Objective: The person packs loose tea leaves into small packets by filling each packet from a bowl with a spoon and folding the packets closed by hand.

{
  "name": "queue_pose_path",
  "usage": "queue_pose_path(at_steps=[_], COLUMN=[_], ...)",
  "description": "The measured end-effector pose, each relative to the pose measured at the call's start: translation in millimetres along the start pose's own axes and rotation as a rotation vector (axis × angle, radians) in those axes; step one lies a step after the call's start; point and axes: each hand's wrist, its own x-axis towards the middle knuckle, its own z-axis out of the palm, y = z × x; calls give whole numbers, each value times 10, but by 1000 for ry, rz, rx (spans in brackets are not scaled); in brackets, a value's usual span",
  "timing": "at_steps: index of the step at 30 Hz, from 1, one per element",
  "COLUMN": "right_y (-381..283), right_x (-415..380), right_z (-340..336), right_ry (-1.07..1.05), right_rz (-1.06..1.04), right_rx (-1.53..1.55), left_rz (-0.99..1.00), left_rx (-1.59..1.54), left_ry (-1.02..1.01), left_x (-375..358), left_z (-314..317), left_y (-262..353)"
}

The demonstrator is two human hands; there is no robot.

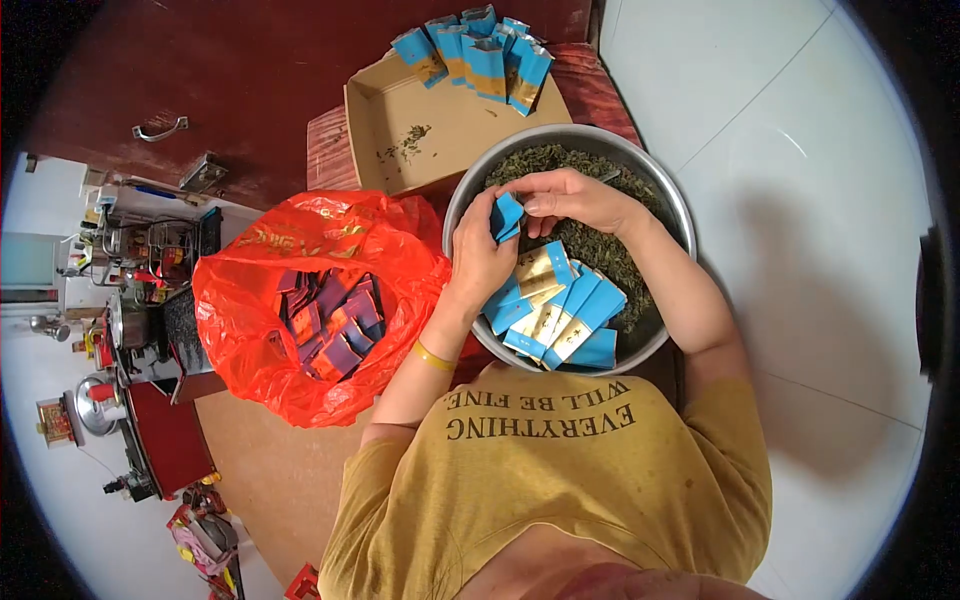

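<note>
Over the left side of a metal basin [683, 215], my left hand [478, 255] is closed round a small blue foil packet [506, 216]. My right hand [572, 198] reaches in from the other side, its index finger and thumb closed at the packet's upper edge. Dark green dried tea leaves [635, 290] fill much of the basin below. Several flat blue and gold packets [570, 310] lie in a loose fan on the leaves at the near side. A thin grey object [610, 177] sticks out of the leaves behind my right hand.
Behind the basin stands a shallow cardboard box [365, 130] with leaf crumbs and several upright, filled-looking blue packets [487, 70]. To the left, a red plastic bag [240, 300] holds several purple and orange packets [340, 325]. A dark red cabinet [250, 60] borders the far side.
</note>
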Motion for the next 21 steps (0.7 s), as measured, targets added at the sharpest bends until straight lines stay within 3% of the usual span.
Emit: queue_pose_path(at_steps=[5,10,13,16,18,21], right_y=[49,173,200,153,178,309], right_x=[24,98,73,59,99,184], right_z=[12,9,-47,-52,-37,-3], right_ry=[40,266,146,53,97,324], right_rz=[22,64,-23,60,57,-13], right_rx=[27,-59,-167,-279,-364,-473], left_rz=[-12,107,159,169,185,213], left_rx=[-12,66,125,127,138,150], left_ry=[-29,-30,-47,-96,-117,-99], left_x=[-4,-21,-21,-7,-2,18], left_z=[-56,2,18,33,14,-25], left_y=[120,15,21,-5,32,114])
